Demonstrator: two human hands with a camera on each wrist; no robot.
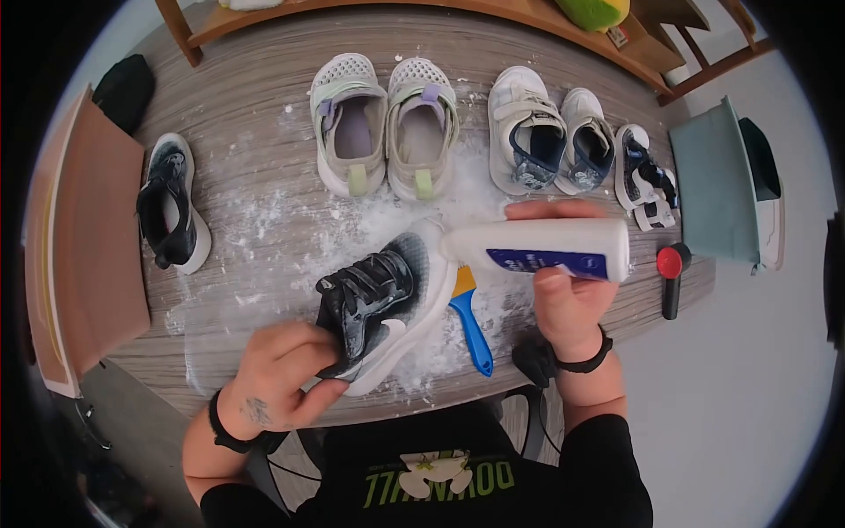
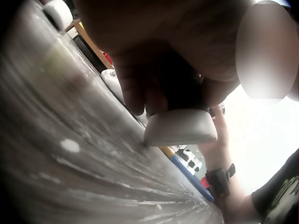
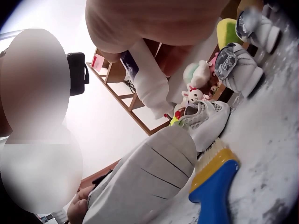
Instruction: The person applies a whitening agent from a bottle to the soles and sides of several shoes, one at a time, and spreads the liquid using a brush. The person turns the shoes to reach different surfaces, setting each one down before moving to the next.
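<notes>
My left hand [image 1: 280,374] grips the heel of a black sneaker [image 1: 365,295] with a white sole, tilted with its toe pointing away and to the right. White residue marks its upper. In my right hand [image 1: 576,308] is a white squeeze bottle [image 1: 546,236] with a dark blue label, held between thumb and fingers. The bottle lies almost level in the head view, its narrow end right at the sneaker's toe. Beneath them on the table is a blue-handled brush [image 1: 473,333] with a yellow band. The right wrist view shows the sneaker's sole [image 3: 145,175] and the bottle's neck pointing down.
White powdery residue covers much of the wooden table [image 1: 264,290]. A matching black sneaker [image 1: 172,202] stands left. Along the back are pale shoes [image 1: 352,123], white shoes [image 1: 528,123] and small sandals [image 1: 638,172]. A pink bin [image 1: 97,229], green bin [image 1: 717,185] and red-and-black scoop [image 1: 672,273] flank them.
</notes>
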